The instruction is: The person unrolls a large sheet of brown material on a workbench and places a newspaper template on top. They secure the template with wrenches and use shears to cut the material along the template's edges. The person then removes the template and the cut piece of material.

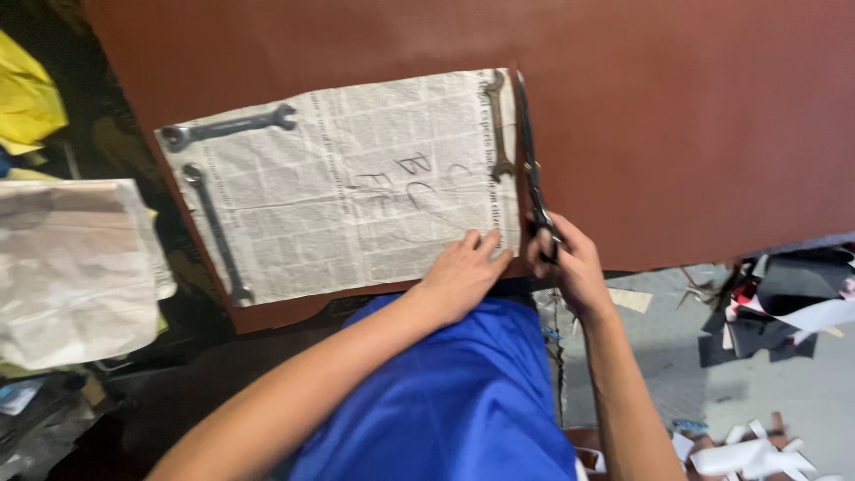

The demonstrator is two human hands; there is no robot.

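A newspaper sheet (338,178) lies as a pattern on a large reddish-brown sheet of material (677,134). Three wrenches weigh it down: one at the top left (227,126), one along the left edge (215,233), one near the right edge (497,125). My left hand (463,272) presses flat on the paper's lower right corner. My right hand (570,258) grips long dark scissors (532,160), whose blades run along the paper's right edge, pointing away from me.
A blue garment (445,401) covers my lap. At the left are crumpled white paper (71,267) and a yellow cloth (27,98). Scraps of material (766,312) litter the grey floor at the right.
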